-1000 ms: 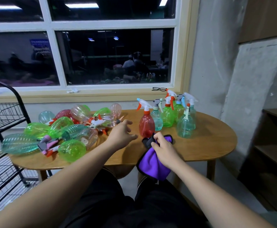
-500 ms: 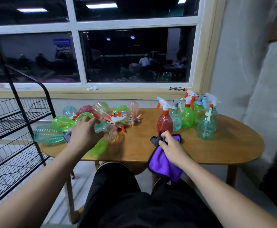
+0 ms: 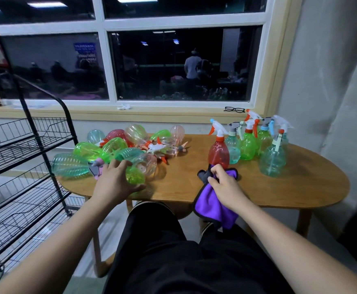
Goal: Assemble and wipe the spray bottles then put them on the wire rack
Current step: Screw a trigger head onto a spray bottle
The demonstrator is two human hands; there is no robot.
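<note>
The desk (image 3: 279, 187) is warm light-brown wood with a faint grain. The cloth (image 3: 213, 206) is vivid purple, edged in black. The red bottle (image 3: 218, 152) is translucent, and its spray head (image 3: 216, 126) is white with an orange trigger. The green bottles (image 3: 247, 147) behind it are see-through lime, and the teal bottle (image 3: 272, 161) is pale. In the heap, the bright green bottle (image 3: 135, 177) glows neon, the ribbed bottle (image 3: 69, 166) is aqua with ridged bands, and the pink bottle (image 3: 177, 132) is almost clear. The wire rack (image 3: 35, 143) and glasses (image 3: 234, 109) are black.
</note>
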